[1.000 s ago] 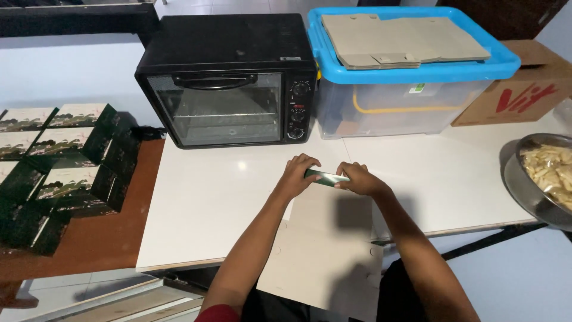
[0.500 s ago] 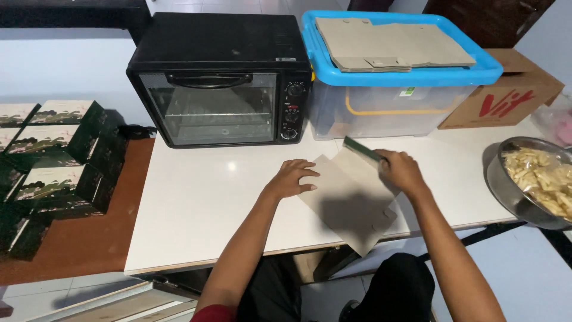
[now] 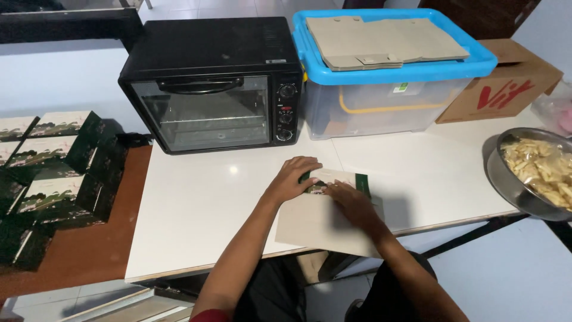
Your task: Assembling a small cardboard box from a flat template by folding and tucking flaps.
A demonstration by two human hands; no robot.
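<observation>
A flat cardboard box blank, plain brown inside with a dark green printed flap folded over its far edge, lies on the white table near the front edge. My left hand presses down on the folded flap at its left end. My right hand rests flat on the blank just right of it, fingers along the fold.
A black countertop oven stands at the back. Right of it sits a clear bin with a blue lid carrying flat cardboard sheets, then a brown carton. A metal bowl of pale chips is at the right. Folded green boxes are stacked left.
The blank was held up by both hands, then laid on the table; now its green flap is folded over and both hands press it flat.
</observation>
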